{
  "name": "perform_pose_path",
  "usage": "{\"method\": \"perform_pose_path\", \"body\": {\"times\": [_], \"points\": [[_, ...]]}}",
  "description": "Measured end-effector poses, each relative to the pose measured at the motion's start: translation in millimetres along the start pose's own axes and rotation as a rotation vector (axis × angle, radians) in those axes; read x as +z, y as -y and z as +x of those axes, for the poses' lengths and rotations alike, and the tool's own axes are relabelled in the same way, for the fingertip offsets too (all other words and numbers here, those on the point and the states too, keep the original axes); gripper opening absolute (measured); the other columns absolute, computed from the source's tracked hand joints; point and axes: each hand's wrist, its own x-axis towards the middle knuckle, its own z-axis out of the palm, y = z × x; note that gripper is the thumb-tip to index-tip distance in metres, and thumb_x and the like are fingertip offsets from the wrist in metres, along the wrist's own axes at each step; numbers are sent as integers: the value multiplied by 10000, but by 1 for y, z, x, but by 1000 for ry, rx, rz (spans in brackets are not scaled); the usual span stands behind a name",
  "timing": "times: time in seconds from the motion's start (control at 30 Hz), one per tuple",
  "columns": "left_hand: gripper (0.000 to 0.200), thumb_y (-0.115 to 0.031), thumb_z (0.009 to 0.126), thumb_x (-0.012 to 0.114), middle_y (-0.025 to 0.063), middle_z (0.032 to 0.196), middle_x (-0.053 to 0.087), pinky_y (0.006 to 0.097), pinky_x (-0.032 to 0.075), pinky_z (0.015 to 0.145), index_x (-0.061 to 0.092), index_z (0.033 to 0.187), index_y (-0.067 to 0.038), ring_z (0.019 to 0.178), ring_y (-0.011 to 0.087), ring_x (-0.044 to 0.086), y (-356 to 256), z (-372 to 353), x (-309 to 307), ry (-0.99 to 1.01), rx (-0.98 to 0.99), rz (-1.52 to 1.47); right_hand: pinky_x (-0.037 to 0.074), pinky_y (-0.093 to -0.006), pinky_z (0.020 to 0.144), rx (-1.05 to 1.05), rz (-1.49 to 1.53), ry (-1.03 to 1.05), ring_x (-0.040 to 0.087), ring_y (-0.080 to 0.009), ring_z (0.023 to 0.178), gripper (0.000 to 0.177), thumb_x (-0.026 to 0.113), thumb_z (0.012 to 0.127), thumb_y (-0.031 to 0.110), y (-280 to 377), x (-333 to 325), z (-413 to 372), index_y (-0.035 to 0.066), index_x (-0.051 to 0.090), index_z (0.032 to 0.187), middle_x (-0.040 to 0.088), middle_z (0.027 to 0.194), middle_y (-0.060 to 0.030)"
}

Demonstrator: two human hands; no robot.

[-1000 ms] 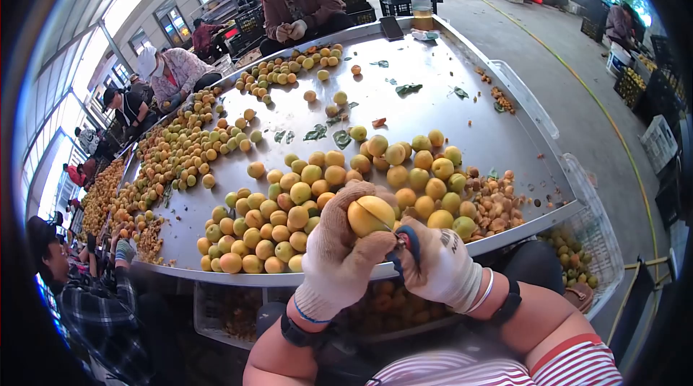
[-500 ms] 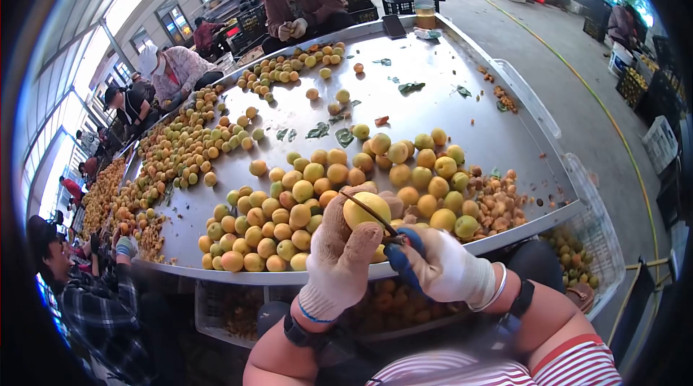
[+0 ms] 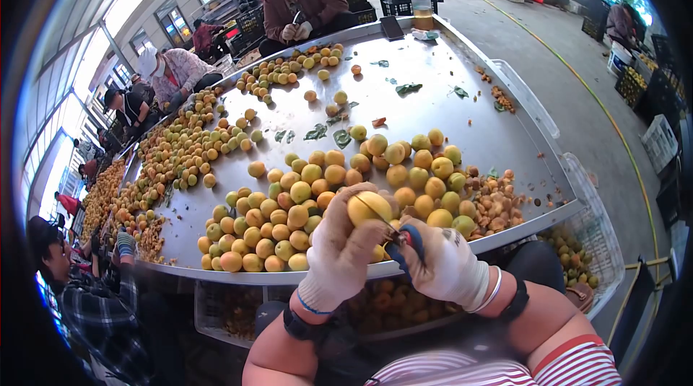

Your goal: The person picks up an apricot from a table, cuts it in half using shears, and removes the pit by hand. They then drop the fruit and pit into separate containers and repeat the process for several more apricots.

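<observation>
My left hand [image 3: 338, 252], in a pale knit glove, is closed around a yellow apricot [image 3: 368, 207] just above the table's near edge. My right hand [image 3: 449, 263], gloved in white, grips a hand tool with a thin dark blade and a blue handle [image 3: 410, 243]. The blade lies against the apricot's face, and a dark line crosses the skin there. Both hands meet at the fruit, with the left thumb beside the blade. Behind them a heap of whole apricots [image 3: 297, 193] is spread over the metal table [image 3: 440, 108].
Torn fruit pieces [image 3: 498, 202] lie at the near right corner. Crates of fruit [image 3: 577, 256] stand below the edge. A jar [image 3: 421, 9] and a phone [image 3: 392, 27] sit at the far end. Co-workers line the left and far sides; leaves [image 3: 408, 89] are scattered about.
The blade has come closer in against the apricot, and less of it shows. My right hand has turned slightly. At the far side, a co-worker's hands have moved a little.
</observation>
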Motion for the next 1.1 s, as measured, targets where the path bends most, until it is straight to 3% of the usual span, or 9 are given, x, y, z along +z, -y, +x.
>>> {"method": "perform_pose_path", "body": {"times": [0.1, 0.17, 0.27, 0.5, 0.57, 0.83, 0.93, 1.03, 1.1], "points": [[382, -245, 1049, 530, 97, 1151, 672, 287, 491, 935, 543, 1305, 38, 1049, 153, 621, 4, 3, -11, -108, -181, -119, 506, -390, 564, -64, 183, -76, 652, -381, 635, 151, 621, 971, 129, -7, 2, -5, 27, 610, 1082, 634, 710, -191], [404, -275, 1078, 457, 98, 1164, 665, 299, 489, 938, 542, 1319, 37, 1060, 155, 609, 1, 5, -15, -127, -176, -192, 505, -334, 558, -57, 371, -72, 648, -277, 576, 120, 609, 987, 99, -11, 5, -6, 33, 603, 1087, 654, 722, -109], [441, -285, 1038, 509, 120, 1191, 647, 314, 472, 971, 542, 1328, 45, 1072, 176, 604, -14, 2, -9, -9, -140, -55, 451, -194, 590, 303, 952, -180, 524, -20, 669, 166, 601, 1042, 180, -1, 1, -1, 43, 596, 1136, 596, 807, 48], [545, -339, 950, 622, 178, 1092, 666, 376, 514, 876, 555, 1297, 76, 960, 288, 659, 13, -3, 3, 36, 173, 217, 380, -180, 513, 562, 1123, -192, 489, -8, 594, 198, 627, 1036, 220, 21, 0, 8, 71, 616, 1165, 582, 792, 61], [522, -381, 970, 599, 191, 1011, 686, 404, 525, 812, 587, 1270, 47, 873, 361, 676, 17, 0, 1, 10, 397, 546, 390, -177, 510, 598, 1143, -200, 492, -10, 602, 184, 633, 1032, 220, 24, 2, 10, 81, 621, 1152, 593, 807, 54], [455, -364, 984, 561, 200, 931, 681, 452, 526, 743, 626, 1250, 0, 820, 402, 671, -1, 4, 7, 63, 333, 697, 489, -197, 712, 548, 1151, -263, 587, -38, 829, 264, 657, 1015, 191, 10, 7, 5, 40, 601, 1224, 650, 972, 21], [448, -333, 972, 573, 207, 942, 684, 453, 530, 743, 620, 1263, 4, 829, 403, 674, 0, 4, 12, 74, 389, 741, 491, -215, 718, 259, 937, -476, 579, -51, 808, 252, 676, 1002, 187, -3, 31, 12, 37, 615, 1195, 646, 941, 23], [427, -296, 966, 577, 224, 959, 684, 455, 533, 751, 604, 1269, 4, 838, 416, 674, 0, 4, 17, 42, 454, 781, 495, -218, 729, 481, 1020, -483, 578, -57, 812, 226, 685, 996, 186, 2, 23, 11, 36, 637, 1158, 649, 938, 18], [422, -298, 968, 578, 232, 938, 677, 462, 533, 740, 588, 1259, 7, 830, 434, 670, 1, 2, 20, 43, 351, 633, 510, -228, 739, 309, 947, -506, 605, -68, 836, 213, 688, 991, 176, -6, 30, 11, 28, 659, 1142, 665, 964, 0]]}}
